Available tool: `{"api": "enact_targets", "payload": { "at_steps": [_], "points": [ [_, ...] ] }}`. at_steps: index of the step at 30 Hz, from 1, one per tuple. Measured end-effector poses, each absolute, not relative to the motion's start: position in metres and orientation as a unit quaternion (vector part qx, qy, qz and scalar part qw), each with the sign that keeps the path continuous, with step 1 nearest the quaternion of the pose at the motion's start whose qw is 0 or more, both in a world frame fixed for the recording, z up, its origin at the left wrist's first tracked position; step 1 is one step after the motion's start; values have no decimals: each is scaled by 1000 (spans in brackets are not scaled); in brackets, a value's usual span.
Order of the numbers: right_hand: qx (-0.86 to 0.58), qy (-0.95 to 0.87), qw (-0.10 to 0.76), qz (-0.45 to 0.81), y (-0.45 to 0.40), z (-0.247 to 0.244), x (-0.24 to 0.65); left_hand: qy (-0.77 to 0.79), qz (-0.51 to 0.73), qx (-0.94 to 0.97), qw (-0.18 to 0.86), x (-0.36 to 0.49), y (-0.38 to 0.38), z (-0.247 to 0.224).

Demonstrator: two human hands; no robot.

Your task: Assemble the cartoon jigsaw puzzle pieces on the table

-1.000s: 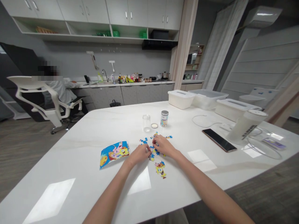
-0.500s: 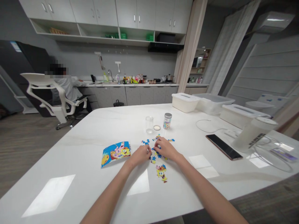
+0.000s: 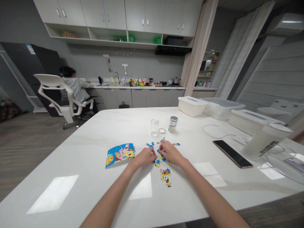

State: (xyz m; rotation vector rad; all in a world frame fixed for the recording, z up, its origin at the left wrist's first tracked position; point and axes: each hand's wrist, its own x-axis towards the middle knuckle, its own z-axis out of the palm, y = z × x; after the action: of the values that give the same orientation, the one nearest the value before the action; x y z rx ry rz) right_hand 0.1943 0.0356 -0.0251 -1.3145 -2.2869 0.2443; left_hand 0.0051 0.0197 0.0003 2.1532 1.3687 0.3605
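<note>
Loose jigsaw puzzle pieces [image 3: 157,162] in blue and yellow lie scattered around both hands. My left hand [image 3: 146,157] is closed, thumb and fingers pinched on a small puzzle piece at the pile's left side. Opposite it, my right hand [image 3: 169,151] curls its fingers down onto a puzzle piece, partly hidden beneath them. Closer to me sits a joined cartoon section [image 3: 165,177] of several pieces, showing a yellow face. Left of the hands, a curved picture sheet [image 3: 120,154] carries cartoon figures on blue.
Beyond the pieces stand a clear jar [image 3: 154,128], a round lid [image 3: 161,130] and a printed can [image 3: 173,124]. To the right are a phone [image 3: 232,153], a white pitcher [image 3: 266,142], cables and storage boxes [image 3: 192,106]. A person [image 3: 76,88] sits at the far-left counter.
The view has shifted slightly left, so the scene appears further right. Both hands stay among the pieces, with small finger movements only.
</note>
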Motion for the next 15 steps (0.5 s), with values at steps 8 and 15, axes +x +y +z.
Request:
{"api": "enact_targets", "payload": {
  "at_steps": [8,15],
  "points": [
    [-477,-840,239,97,35,-23,195,500,150,810,269,6,19,-3],
    [-481,-842,226,94,36,-27,196,500,159,810,261,3,23,-6]
  ]
}}
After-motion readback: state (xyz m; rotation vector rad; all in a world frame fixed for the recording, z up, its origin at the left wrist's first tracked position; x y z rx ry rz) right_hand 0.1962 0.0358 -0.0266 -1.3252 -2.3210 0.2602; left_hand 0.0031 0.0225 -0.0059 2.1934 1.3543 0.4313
